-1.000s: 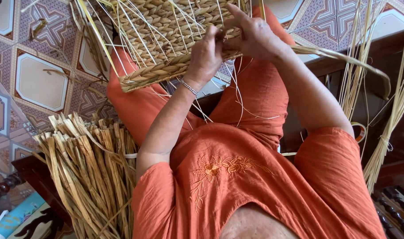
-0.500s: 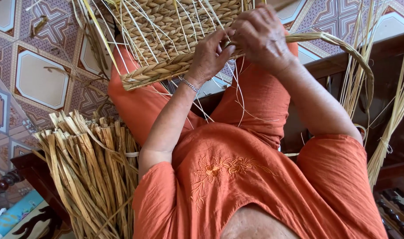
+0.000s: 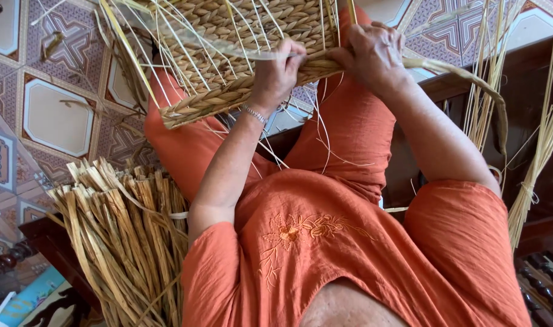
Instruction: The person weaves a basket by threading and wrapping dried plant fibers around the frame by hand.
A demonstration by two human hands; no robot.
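Observation:
A half-woven straw basket (image 3: 228, 42) rests on my lap over my orange trousers, loose thin stakes sticking out of it. My left hand (image 3: 279, 72), a bracelet at its wrist, grips the braided rim and pinches a pale flat strand. My right hand (image 3: 373, 54) presses on the rim further right and holds a thick flat weaving strand (image 3: 470, 75). That strand runs off to the right and curls downward.
A tied bundle of dried flat reeds (image 3: 119, 236) stands at the lower left beside my knee. Thin straw stalks (image 3: 533, 169) hang at the right against dark wooden furniture (image 3: 530, 72). A patterned tiled floor (image 3: 52, 115) lies beyond.
Both hands have shifted a little along the rim. The thick strand in my right hand has been drawn further through, and its free end now loops lower on the right.

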